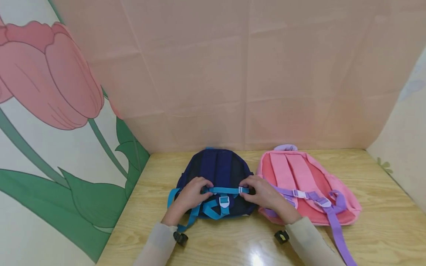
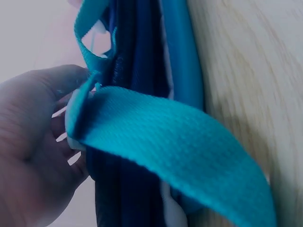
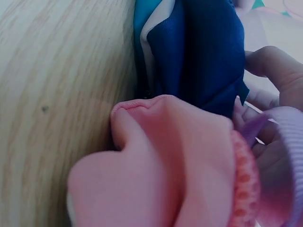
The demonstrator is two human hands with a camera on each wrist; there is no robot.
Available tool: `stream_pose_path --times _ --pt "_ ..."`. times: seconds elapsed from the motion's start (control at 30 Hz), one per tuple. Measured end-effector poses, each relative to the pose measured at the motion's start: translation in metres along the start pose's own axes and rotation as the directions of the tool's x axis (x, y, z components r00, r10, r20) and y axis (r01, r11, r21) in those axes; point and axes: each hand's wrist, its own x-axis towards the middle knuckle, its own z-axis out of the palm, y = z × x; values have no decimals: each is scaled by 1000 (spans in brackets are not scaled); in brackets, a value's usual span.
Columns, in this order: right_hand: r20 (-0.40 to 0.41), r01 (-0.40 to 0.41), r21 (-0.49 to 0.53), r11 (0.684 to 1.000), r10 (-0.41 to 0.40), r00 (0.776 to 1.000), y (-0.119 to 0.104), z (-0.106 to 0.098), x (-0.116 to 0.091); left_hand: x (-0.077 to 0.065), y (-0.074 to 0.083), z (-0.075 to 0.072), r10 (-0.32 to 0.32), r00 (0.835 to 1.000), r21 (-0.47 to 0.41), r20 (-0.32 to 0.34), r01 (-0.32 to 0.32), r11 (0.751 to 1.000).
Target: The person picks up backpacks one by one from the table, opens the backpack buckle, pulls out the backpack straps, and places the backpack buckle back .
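A dark navy backpack [image 1: 208, 168] lies on the table with its back panel and shoulder straps facing up. A bright blue chest strap [image 1: 227, 190] runs straight across it between the two hands. My left hand [image 1: 192, 194] pinches the strap's left end between thumb and fingers. My right hand [image 1: 261, 191] pinches its right end, beside a white buckle [image 1: 241, 190]. Below the strap, a white slider [image 1: 224, 201] sits on looped blue webbing. In the left wrist view, a wide blue strap [image 2: 161, 130] crosses in front of the bag's side.
A pink backpack [image 1: 279, 170] with purple straps lies right beside the navy one, under my right forearm. One purple strap [image 1: 338, 236] trails toward the table's front edge. A beige sheet [image 1: 206, 74] hangs behind the wooden table [image 1: 146, 207].
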Motion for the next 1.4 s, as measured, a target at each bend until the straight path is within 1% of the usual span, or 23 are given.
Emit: stream_pose_path --times 0.17,0.27,0.37,0.47,0.6,0.67,0.77,0.83,0.93,1.0,1.13,1.3,1.4 --pt "-23 -13 -38 999 12 1000 -5 -6 -2 1 9 0 33 999 -6 -32 -33 999" --pt "-41 -18 -65 998 15 999 -7 -10 -4 3 16 0 66 996 8 -64 -66 998" --pt "-53 -16 -92 996 11 999 -8 -16 -6 5 24 1 85 993 22 -80 -84 996" --pt "-47 -35 -107 994 30 998 -7 -24 -10 8 33 5 103 991 38 -87 -100 994" --pt "-31 -96 -115 989 93 995 -6 -35 -18 13 48 9 118 990 56 -79 -114 992" --pt "-39 -99 -121 988 95 995 -4 -39 -22 15 55 11 124 990 59 -74 -119 991" --pt "-51 -72 -115 991 66 997 0 -46 -29 18 64 15 135 988 53 -70 -132 990" --pt "-50 -78 -102 992 73 996 3 -51 -34 20 70 18 144 987 56 -66 -140 989" --pt "-41 -109 -100 989 106 994 9 -60 -44 24 81 20 159 985 63 -66 -155 986" --pt "-39 -127 -109 986 123 992 13 -66 -50 28 88 22 172 983 79 -67 -166 983" --pt "-45 -120 -142 983 115 992 22 -77 -64 35 104 28 190 981 111 -46 -184 977" --pt "-25 -144 -115 983 142 990 32 -91 -82 47 123 40 221 975 154 -19 -216 964" --pt "-40 -132 -126 983 128 991 38 -97 -92 56 137 48 239 971 190 -8 -233 954"
